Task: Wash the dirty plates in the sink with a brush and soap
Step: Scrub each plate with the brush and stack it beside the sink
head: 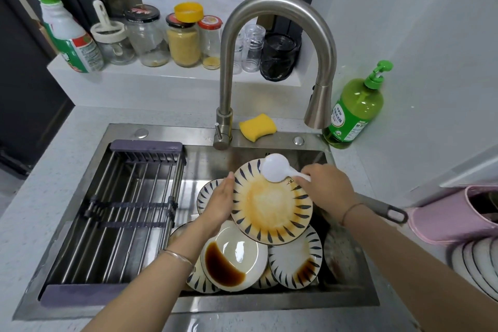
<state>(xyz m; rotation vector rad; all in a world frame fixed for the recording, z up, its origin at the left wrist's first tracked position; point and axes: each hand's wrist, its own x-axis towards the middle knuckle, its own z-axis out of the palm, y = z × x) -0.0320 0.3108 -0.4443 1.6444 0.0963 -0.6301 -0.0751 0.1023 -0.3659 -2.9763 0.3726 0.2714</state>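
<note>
My left hand (219, 201) grips the left rim of a tilted plate (270, 209) with blue dashes and an orange-brown stain, held above the sink (269, 300). My right hand (327, 187) holds the handle of a white brush (276, 168), whose round head rests on the plate's upper edge. Below lie several more dirty plates, one with a dark sauce smear (233, 257) and one patterned with a brown stain (296, 260). A green soap bottle (355, 109) stands at the sink's back right corner.
A steel faucet (280, 43) arches over the sink, no water running. A drying rack (121, 213) fills the sink's left half. A yellow sponge (257, 127) lies behind. Jars (183, 40) line the ledge. A pan handle (388, 211), pink holder (452, 217) and clean plates (479, 264) sit right.
</note>
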